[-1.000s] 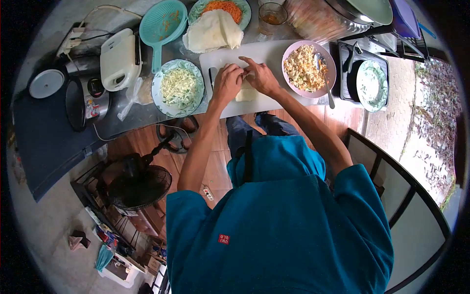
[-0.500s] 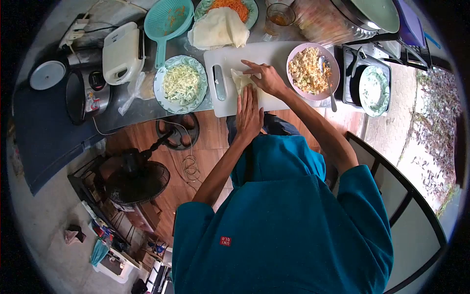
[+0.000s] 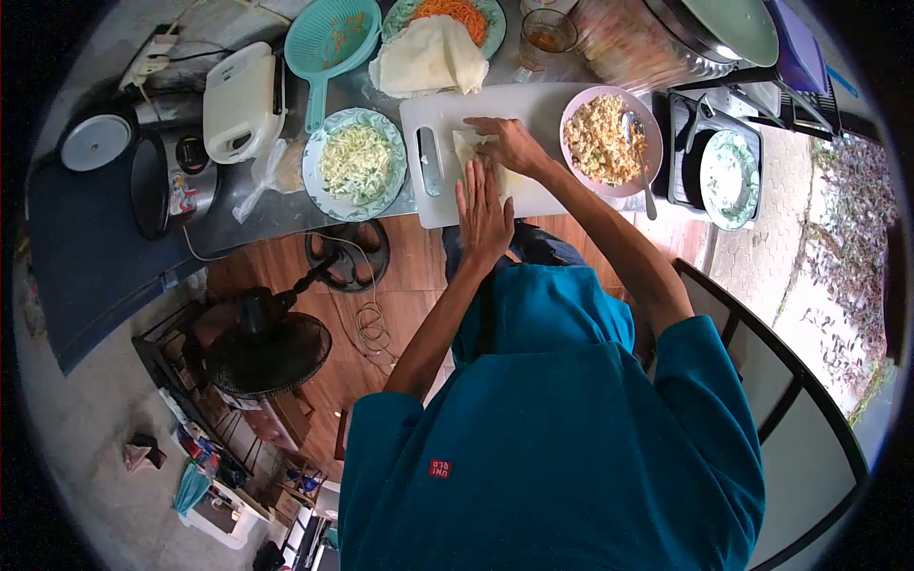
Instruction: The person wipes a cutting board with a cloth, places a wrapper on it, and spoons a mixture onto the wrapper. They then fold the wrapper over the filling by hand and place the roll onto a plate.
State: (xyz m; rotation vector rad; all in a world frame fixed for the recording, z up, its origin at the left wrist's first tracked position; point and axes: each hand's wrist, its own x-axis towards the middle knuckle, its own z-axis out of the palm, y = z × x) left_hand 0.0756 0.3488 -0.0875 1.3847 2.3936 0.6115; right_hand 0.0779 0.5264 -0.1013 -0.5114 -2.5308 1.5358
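A thin pale wrapper sheet [image 3: 465,145], partly folded, lies on the white cutting board [image 3: 433,112]. My left hand [image 3: 486,217] rests on its near part, fingers stretched out and flat. From the right, my right hand [image 3: 519,150] reaches over the wrapper, its fingers extended to the left and some touching the upper part. What is under the hands is hidden. Right of them, a pink bowl [image 3: 654,128] of chopped filling [image 3: 600,138] holds a spoon [image 3: 648,190]. A plate [image 3: 311,184] of shredded cabbage [image 3: 357,164] stands left of the board.
Behind the board, a stack of wrappers [image 3: 428,59] partly covers a plate of shredded carrot [image 3: 447,16]. A turquoise colander [image 3: 317,81], a glass [image 3: 547,36] and a white sandwich maker [image 3: 238,105] stand nearby. Right is a black pan with a plate [image 3: 728,176]; a fan [image 3: 267,347] stands below left.
My left fingers have spread slightly and shifted a little on the wrapper. My right hand stays over its upper part with only a small shift. The whole view has moved slightly.
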